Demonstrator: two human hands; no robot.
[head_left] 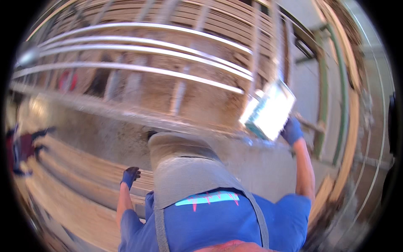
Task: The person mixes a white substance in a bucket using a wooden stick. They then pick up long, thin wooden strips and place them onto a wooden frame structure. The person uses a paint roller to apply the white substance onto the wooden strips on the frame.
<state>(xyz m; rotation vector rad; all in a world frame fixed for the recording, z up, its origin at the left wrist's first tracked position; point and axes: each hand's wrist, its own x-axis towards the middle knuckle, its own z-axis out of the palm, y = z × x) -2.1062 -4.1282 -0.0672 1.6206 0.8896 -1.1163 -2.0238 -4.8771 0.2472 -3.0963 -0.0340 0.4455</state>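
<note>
My right hand, in a blue glove, reaches out to the side of a bright white box with a teal face. It touches or nearly touches the box's right edge; its fingers are blurred and partly hidden there. Glare washes out the box's front. My left hand, in a blue glove with dark fingertips, hangs low on the left with its fingers loosely apart and nothing in it. Beneath it lie long wooden boards.
Long metal rails run across a frame beyond me, with stacked boards behind. A low ledge edges the frame. Green metal framing stands on the right. At far left another person stands by the boards.
</note>
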